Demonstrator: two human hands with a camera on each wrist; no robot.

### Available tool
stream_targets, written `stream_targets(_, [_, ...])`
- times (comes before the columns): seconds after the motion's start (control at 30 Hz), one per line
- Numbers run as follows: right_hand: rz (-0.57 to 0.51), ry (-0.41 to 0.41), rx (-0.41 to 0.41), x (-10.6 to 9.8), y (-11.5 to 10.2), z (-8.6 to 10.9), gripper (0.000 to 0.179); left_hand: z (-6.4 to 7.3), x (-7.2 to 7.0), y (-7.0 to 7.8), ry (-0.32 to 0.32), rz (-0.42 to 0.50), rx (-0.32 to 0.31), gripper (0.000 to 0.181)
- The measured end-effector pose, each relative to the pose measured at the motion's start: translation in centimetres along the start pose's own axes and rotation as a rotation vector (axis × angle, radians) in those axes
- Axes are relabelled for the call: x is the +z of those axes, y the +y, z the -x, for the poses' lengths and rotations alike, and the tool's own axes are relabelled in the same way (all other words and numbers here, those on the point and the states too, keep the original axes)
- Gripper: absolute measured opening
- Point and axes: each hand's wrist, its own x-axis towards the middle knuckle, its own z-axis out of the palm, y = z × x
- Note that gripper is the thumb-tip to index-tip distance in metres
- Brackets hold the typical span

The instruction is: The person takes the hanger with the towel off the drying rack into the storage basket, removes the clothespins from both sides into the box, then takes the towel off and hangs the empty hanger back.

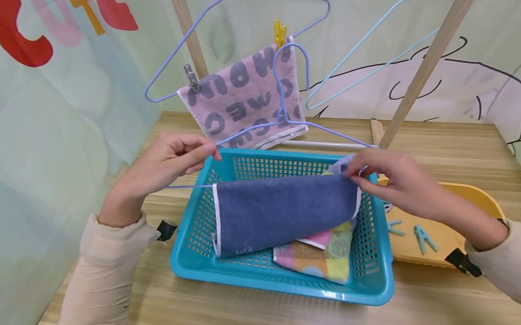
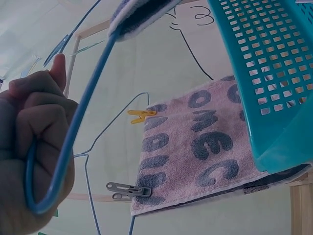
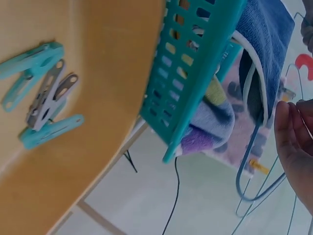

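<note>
My left hand [image 1: 161, 162] pinches the left shoulder of a purple-blue wire hanger [image 1: 281, 103]; in the left wrist view its fingers curl by the hanger's bent end. A dark blue towel [image 1: 279, 212] with white edging hangs folded over the hanger's lower bar, above a teal basket [image 1: 278, 288]. With thumb and fingers, my right hand [image 1: 403, 184] pinches the towel's upper right corner and covers the hanger's right end. In the right wrist view, the hanger's bent end [image 3: 240, 183] sticks out beyond the towel's fold.
A multicoloured towel [image 1: 321, 261] lies in the basket. Behind it, a pink lettered towel [image 1: 247, 97] hangs from another hanger by a yellow clothespin [image 1: 279, 34] and a grey clothespin [image 1: 192, 79]. At right, a yellow tub [image 1: 469, 191] holds several clothespins. Wooden poles stand behind.
</note>
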Motion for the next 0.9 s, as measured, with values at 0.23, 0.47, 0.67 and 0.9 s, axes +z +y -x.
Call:
stream_targets(0.23, [0.015, -0.034, -0.056, 1.1, -0.3, -1.9, 0.036, -0.1, 0.1, 0.2, 0.003, 0.003, 0.001, 0.023])
stream_targets(0.47, [0.06, -0.086, 0.013, 3.0, -0.8, -3.2, 0.028, -0.1, 0.2, 0.2, 0.007, 0.005, 0.008, 0.022])
stream_targets(0.67, [0.065, -0.138, 0.063, 4.6, -1.0, -3.8, 0.027, -0.1, 0.2, 0.2, 0.013, 0.005, 0.001, 0.022])
stream_targets(0.9, [0.04, -0.078, 0.017, 5.6, -0.7, -4.2, 0.02, -0.1, 0.3, 0.1, 0.006, -0.014, -0.021, 0.022])
